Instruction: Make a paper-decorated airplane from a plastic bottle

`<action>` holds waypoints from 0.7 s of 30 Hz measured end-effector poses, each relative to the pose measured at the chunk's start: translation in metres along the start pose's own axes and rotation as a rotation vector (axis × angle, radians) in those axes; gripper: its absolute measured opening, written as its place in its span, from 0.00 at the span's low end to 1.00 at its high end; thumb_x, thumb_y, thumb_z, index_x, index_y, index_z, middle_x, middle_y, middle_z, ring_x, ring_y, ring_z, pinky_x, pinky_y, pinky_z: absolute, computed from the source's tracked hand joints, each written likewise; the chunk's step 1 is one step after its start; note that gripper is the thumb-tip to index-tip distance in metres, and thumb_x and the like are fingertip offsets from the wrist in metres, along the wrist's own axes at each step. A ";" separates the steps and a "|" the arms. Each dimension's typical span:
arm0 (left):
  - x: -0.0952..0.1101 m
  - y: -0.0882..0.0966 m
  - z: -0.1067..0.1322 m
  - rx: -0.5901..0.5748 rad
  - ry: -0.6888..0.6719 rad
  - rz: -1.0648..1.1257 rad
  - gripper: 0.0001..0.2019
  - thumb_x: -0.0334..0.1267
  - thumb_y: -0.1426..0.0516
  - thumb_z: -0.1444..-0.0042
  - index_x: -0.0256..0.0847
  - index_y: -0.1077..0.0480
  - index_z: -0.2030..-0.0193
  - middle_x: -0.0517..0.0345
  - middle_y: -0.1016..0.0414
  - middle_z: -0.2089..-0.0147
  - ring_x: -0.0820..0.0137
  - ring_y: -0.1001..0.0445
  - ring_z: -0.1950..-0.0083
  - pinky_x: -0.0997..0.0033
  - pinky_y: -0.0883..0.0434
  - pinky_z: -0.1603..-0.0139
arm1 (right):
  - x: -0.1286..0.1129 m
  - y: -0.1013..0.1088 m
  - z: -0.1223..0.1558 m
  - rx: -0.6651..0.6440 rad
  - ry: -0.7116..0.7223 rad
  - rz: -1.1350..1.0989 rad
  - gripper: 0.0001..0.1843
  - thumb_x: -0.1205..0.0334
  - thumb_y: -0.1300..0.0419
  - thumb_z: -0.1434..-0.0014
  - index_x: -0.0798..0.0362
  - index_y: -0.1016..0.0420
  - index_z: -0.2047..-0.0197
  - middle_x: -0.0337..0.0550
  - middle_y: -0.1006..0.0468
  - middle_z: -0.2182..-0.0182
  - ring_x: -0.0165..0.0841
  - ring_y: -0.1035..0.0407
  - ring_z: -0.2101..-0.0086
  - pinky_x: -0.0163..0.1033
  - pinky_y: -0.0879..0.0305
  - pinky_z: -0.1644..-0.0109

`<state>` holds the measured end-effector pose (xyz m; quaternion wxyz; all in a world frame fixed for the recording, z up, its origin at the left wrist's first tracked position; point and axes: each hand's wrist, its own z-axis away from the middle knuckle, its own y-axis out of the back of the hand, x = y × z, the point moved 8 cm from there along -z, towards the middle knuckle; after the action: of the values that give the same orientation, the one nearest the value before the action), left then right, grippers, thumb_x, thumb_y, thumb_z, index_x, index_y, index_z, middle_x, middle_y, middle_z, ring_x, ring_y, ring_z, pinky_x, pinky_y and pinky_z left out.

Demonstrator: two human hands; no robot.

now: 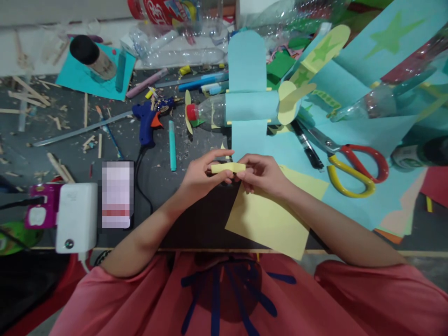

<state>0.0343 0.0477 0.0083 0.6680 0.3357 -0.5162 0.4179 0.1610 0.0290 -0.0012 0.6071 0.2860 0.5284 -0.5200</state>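
A small yellow paper strip (228,167) is held between both hands over the dark table (45,149). My left hand (202,175) pinches its left end, fingers closed around it. My right hand (261,173) pinches the right end. Under my right wrist lies a yellow paper sheet (269,219). Just beyond the hands stands a plastic-bottle plane (245,107) with light blue paper wings, a red cap and yellow paper tail pieces.
Red-and-yellow scissors (353,165) and a black marker (308,147) lie on blue paper at the right. A blue glue gun (149,119), a teal pen (171,144), a phone (117,194) and a white charger (76,217) sit at the left. Wood scraps and bottles litter the back.
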 end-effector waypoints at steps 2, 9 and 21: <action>0.003 -0.001 0.001 -0.009 -0.045 -0.052 0.19 0.40 0.35 0.49 0.42 0.26 0.50 0.61 0.18 0.69 0.69 0.18 0.69 0.73 0.22 0.62 | 0.003 0.000 0.000 -0.020 -0.010 0.034 0.24 0.41 0.29 0.52 0.54 0.30 0.71 0.30 0.32 0.86 0.23 0.36 0.87 0.29 0.40 0.84; 0.007 0.001 0.003 -0.020 -0.114 -0.170 0.22 0.49 0.34 0.48 0.43 0.25 0.48 0.56 0.16 0.60 0.70 0.18 0.66 0.73 0.22 0.58 | 0.006 -0.002 -0.001 -0.063 -0.017 -0.002 0.25 0.41 0.30 0.52 0.55 0.28 0.68 0.34 0.26 0.81 0.22 0.36 0.85 0.29 0.42 0.83; 0.007 0.002 -0.001 -0.027 -0.069 0.009 0.18 0.38 0.37 0.47 0.40 0.27 0.48 0.61 0.20 0.70 0.74 0.22 0.73 0.75 0.22 0.66 | 0.006 -0.007 -0.005 -0.222 -0.068 -0.156 0.15 0.51 0.35 0.42 0.56 0.29 0.66 0.37 0.20 0.74 0.20 0.35 0.85 0.28 0.41 0.83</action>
<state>0.0334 0.0507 0.0147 0.6522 0.3384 -0.5461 0.4022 0.1525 0.0300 -0.0069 0.6102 0.1571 0.5825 -0.5135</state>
